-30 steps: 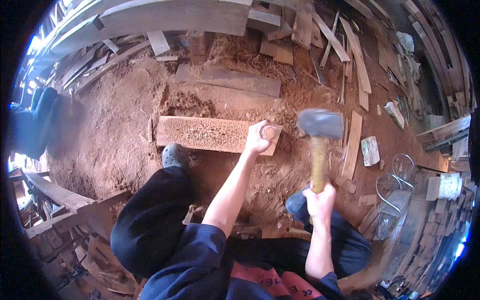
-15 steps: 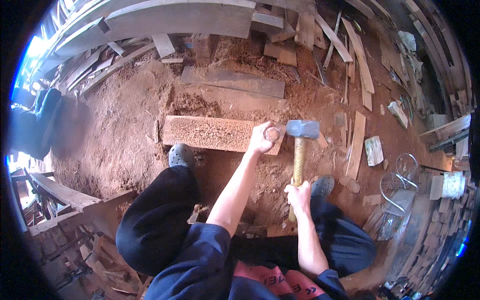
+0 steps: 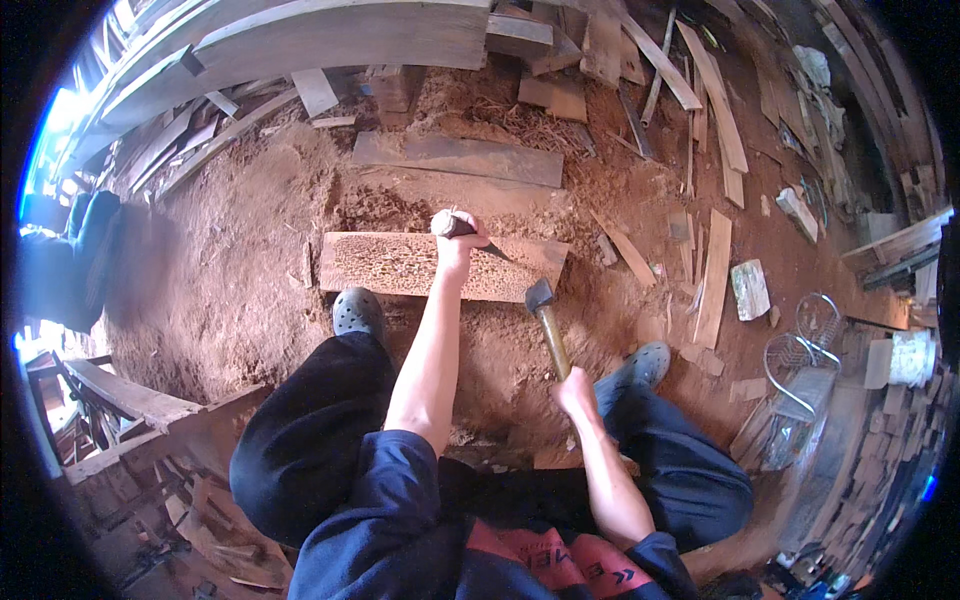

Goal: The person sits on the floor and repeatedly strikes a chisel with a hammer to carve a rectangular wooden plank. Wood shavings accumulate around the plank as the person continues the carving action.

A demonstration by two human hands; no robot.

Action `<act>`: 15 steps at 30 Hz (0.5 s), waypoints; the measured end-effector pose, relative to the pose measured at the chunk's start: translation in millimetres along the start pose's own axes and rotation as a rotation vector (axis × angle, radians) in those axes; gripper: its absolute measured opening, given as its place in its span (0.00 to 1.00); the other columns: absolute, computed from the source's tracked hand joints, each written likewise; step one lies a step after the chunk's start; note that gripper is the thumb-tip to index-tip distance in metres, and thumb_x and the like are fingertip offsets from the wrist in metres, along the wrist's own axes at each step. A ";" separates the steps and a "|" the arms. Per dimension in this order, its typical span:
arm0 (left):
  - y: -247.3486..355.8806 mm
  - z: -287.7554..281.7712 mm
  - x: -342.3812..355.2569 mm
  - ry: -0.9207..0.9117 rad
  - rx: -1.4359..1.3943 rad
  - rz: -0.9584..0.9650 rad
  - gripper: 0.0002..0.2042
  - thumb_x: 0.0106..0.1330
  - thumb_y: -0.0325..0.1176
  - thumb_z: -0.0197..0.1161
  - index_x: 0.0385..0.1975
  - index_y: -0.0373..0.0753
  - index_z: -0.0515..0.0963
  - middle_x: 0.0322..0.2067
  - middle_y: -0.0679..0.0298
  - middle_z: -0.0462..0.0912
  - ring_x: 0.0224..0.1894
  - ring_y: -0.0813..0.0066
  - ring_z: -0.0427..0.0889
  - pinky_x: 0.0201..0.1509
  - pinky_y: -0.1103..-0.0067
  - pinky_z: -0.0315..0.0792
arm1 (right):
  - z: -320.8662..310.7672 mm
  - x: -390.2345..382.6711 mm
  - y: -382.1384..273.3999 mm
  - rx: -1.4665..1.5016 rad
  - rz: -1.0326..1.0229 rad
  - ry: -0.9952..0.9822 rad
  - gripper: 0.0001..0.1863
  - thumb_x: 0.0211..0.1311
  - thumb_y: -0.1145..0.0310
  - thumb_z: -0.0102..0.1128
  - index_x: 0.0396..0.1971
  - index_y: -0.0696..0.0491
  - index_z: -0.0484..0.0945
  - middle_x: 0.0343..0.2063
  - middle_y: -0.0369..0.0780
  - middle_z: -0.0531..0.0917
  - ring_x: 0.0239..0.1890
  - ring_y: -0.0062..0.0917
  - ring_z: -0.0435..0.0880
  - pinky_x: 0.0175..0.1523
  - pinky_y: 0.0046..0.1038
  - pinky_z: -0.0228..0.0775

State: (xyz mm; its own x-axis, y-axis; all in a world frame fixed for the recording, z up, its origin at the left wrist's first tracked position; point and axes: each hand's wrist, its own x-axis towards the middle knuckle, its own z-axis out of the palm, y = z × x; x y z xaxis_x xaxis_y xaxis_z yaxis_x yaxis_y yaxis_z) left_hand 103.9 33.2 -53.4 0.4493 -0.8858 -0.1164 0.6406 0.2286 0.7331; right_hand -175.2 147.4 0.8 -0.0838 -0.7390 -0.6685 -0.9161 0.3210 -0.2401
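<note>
A long wooden board (image 3: 350, 262) lies on the ground in front of me, its upper face pocked with many small gouged marks. Over its middle, my left hand (image 3: 453, 245) is closed around a short chisel-like tool (image 3: 460, 228); its rounded end points up at me, and its tip is hidden. My right hand (image 3: 573, 392) grips the wooden handle of a hammer (image 3: 553, 340). The hammer's dark metal head is by the board's near right edge, to the right of and nearer than my left hand.
Another flat plank (image 3: 460, 158) lies beyond the board. Large timbers (image 3: 340, 40) stretch across the back. Loose wood strips (image 3: 713, 280), a pale block (image 3: 749, 290) and a wire-framed object (image 3: 800, 375) are at the right. My shoes (image 3: 358, 312) flank the work.
My left hand has moved left along the board with the chisel-like tool, from its right end to its middle. The hammer has dropped lower and swung left, its head now nearer me.
</note>
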 end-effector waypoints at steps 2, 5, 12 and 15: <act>-2.0 1.0 -1.8 -0.044 0.293 0.167 0.13 0.36 0.13 0.57 0.20 0.40 0.68 0.18 0.66 0.71 0.23 0.72 0.72 0.29 0.76 0.69 | -2.1 -2.2 -7.2 0.031 0.028 -0.060 0.13 0.46 0.70 0.54 0.30 0.63 0.78 0.30 0.56 0.80 0.39 0.46 0.81 0.41 0.40 0.72; -5.4 51.8 -24.8 -0.429 0.851 0.391 0.09 0.37 0.21 0.58 0.22 0.39 0.71 0.19 0.62 0.75 0.24 0.66 0.76 0.30 0.73 0.72 | 14.2 18.0 15.9 0.131 0.041 -0.090 0.12 0.45 0.70 0.53 0.24 0.66 0.77 0.20 0.54 0.80 0.26 0.41 0.82 0.29 0.38 0.72; -8.9 154.6 -103.2 -0.623 1.085 0.121 0.14 0.36 0.32 0.60 0.27 0.39 0.72 0.26 0.53 0.78 0.34 0.52 0.78 0.38 0.66 0.72 | 5.6 4.1 11.3 0.407 -0.027 -0.118 0.12 0.43 0.75 0.51 0.05 0.61 0.68 0.04 0.41 0.70 0.06 0.26 0.70 0.11 0.31 0.63; -2.6 150.7 -101.7 -0.636 1.114 0.132 0.14 0.36 0.32 0.60 0.27 0.39 0.72 0.26 0.53 0.78 0.35 0.52 0.78 0.39 0.66 0.72 | 8.7 5.7 10.6 0.414 0.002 -0.123 0.12 0.43 0.75 0.51 0.06 0.61 0.68 0.05 0.42 0.70 0.06 0.27 0.71 0.11 0.31 0.64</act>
State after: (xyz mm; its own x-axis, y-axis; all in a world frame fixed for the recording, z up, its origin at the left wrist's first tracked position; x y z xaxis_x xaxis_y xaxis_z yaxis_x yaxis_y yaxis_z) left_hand -37.3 61.9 57.5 -0.1024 -0.9884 0.1119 -0.3862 0.1432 0.9112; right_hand -181.9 151.7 -11.7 -0.0153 -0.6700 -0.7422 -0.6791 0.5518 -0.4841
